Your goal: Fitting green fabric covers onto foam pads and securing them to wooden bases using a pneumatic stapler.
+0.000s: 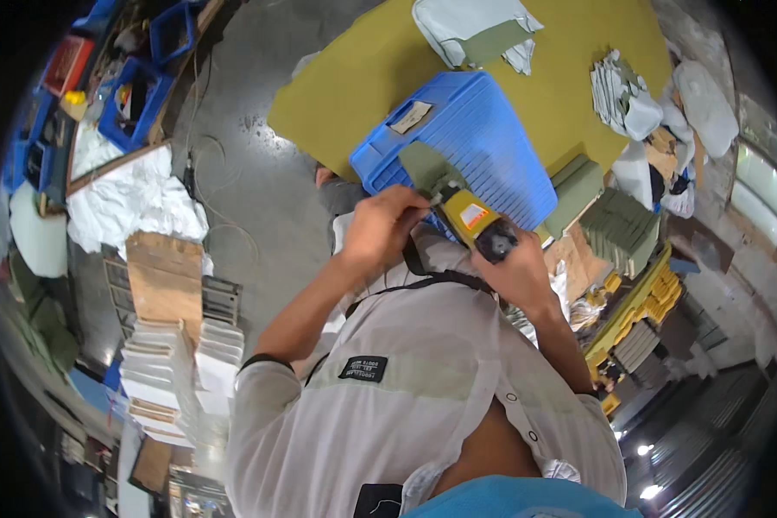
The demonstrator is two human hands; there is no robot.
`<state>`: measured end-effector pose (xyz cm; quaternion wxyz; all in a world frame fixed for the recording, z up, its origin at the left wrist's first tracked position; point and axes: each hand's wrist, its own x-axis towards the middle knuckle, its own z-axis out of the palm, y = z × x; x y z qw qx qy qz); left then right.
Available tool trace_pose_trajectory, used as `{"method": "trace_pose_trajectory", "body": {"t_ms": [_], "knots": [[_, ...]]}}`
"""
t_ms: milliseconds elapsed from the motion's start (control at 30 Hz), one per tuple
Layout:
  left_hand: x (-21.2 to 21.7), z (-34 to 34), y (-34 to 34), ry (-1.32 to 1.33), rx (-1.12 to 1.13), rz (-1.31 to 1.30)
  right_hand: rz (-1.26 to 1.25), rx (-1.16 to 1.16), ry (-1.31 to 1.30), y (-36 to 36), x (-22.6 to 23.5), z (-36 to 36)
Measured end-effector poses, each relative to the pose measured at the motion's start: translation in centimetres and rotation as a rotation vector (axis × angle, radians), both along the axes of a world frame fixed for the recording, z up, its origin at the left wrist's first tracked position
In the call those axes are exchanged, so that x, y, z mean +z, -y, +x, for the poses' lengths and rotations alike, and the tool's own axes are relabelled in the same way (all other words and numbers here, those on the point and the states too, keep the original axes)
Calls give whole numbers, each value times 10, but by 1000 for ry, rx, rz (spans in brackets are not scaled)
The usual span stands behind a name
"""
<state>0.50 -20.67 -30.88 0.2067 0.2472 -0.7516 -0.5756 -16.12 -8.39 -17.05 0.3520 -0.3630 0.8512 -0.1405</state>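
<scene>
My right hand [520,269] is wrapped round a yellow-and-black power tool [470,216] with a pale, red-marked label on its body. The tool's metal front end points up and left. At that end my left hand [378,226] has its thumb and fingers pinched together; what lies between them is too small to make out. Just beyond the tool a flat olive-green piece [430,166] shows, partly hidden behind it. Both hands are in front of my body, close to a large ribbed blue plastic crate [501,138] lying upside down or on its side.
A wide olive-yellow table [337,104] bears the crate, a white-and-green cover [475,30] and a folded stack [626,95]. Green pads [617,229] are piled at right. White panels [160,371] stand at left, with blue bins [134,104] farther up. A cable [224,155] lies on the floor.
</scene>
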Motion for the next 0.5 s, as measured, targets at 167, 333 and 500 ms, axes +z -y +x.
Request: {"method": "trace_pose_trajectory", "body": {"t_ms": [167, 333, 500], "knots": [[-25, -28, 59, 168, -51, 612, 94, -473, -73, -77, 16, -6], [-56, -95, 74, 734, -369, 1019, 161, -935, -394, -189, -4, 18], [-80, -84, 44, 1027, -455, 1148, 318, -1374, -188, -305, -65, 102]]}}
